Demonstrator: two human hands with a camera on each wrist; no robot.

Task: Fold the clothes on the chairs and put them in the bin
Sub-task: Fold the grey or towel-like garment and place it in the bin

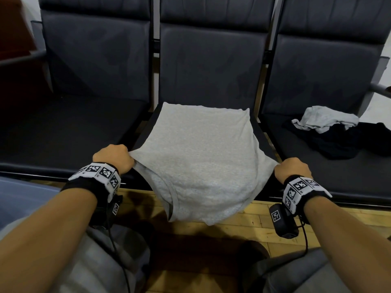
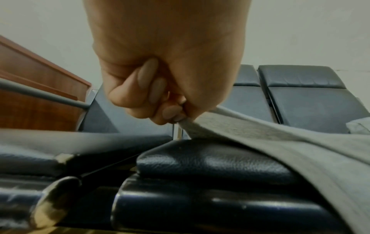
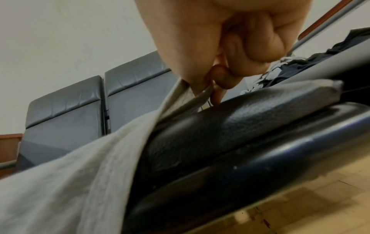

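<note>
A person is standing in front of a row of three dark padded chairs, holding a grey T-shirt (image 1: 196,153) spread over the seat of the middle chair (image 1: 213,66). The far hem of the shirt is lying flat near the backrest, while the near end is hanging over the front edge of the seat toward the wooden floor (image 1: 249,218).

The left hand (image 1: 114,158) is pinching the shirt's left edge, the fingers (image 2: 172,113) curling tight around a fold of cloth just above the seat's front corner. The right hand (image 1: 293,170) is doing the same at the right edge, the fingertips (image 3: 222,79) clamping the fabric against the thumb, with one finger touching the cushion. Between the two hands the cloth is being pulled taut.

On the right chair (image 1: 317,70) a crumpled light grey garment (image 1: 323,119) is lying on top of a black garment (image 1: 347,142), well apart from the shirt. The left chair (image 1: 95,60) is standing beside a reddish wooden cabinet (image 2: 34,88). No bin is showing in any view.
</note>
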